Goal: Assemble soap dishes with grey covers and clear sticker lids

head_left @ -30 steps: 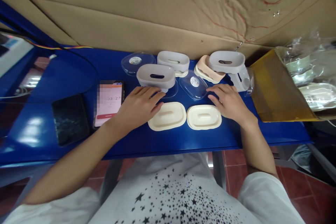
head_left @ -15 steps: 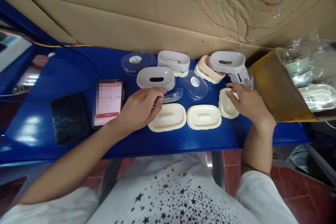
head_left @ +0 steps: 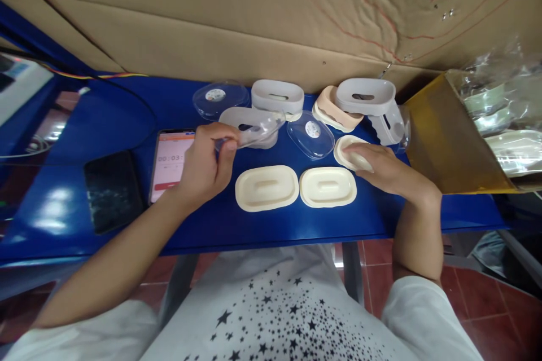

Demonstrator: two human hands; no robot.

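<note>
Clock centre = gap between the two flat lids. We count three cream lids (head_left: pixel 267 188) at the front: two side by side, practically meeting, plus a third lid (head_left: pixel 342 153) at 2. Three grey shells (head_left: pixel 278 96) at 11, 12 and 1; one slotted grey piece (head_left: pixel 386 127) at 2; one peach ring (head_left: pixel 332 104) at 1. At least three clear covers (head_left: pixel 311 134): one near 11, one just past 12, one in hand. Two phones (head_left: pixel 112 192) at 9, the lit one partly hidden.

Left hand (head_left: pixel 207 161), between 9 and 10, is lifted, forearm in from 8. We see its thumb and fingers pinching the end of the held cover (head_left: pixel 266 126), tilted over the grey shell at 11. Right hand (head_left: pixel 381 169), near 3, has a bent wrist, forearm rising from 4, fingers laid over the third lid's right part; clenched or only resting, we can't tell.

A strip of blue table (head_left: pixel 262 231) gives room at 6, down to the near edge. Cardboard wall (head_left: pixel 212 22) limits 12, box (head_left: pixel 449 135) limits the far 3 side. Shells and covers crowd the back.
</note>
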